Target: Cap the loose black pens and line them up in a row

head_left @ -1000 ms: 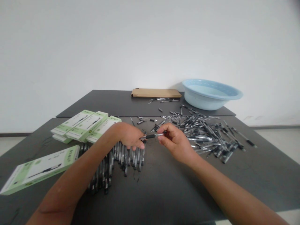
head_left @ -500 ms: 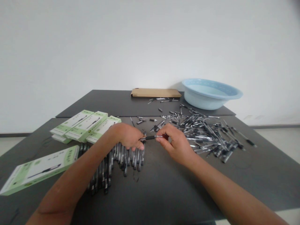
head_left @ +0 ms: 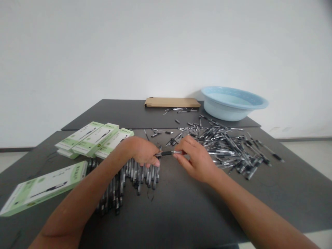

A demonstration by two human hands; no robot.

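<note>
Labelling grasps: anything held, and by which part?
A pen, held at both ends: left hand on one, right hand on the other, black grip showing between.

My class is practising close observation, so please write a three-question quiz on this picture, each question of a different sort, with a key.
1. True or false: the left hand and the right hand both hold the same pen.

2. Multiple choice: what stands to the right of the flat brown cardboard box?
a) a desk lamp
b) a light blue basin
c) a red mug

3. Fill in the blank: the green-and-white boxes are nearer to the ____ hand than to the other.

Key: 1. True. 2. b. 3. left.
</note>
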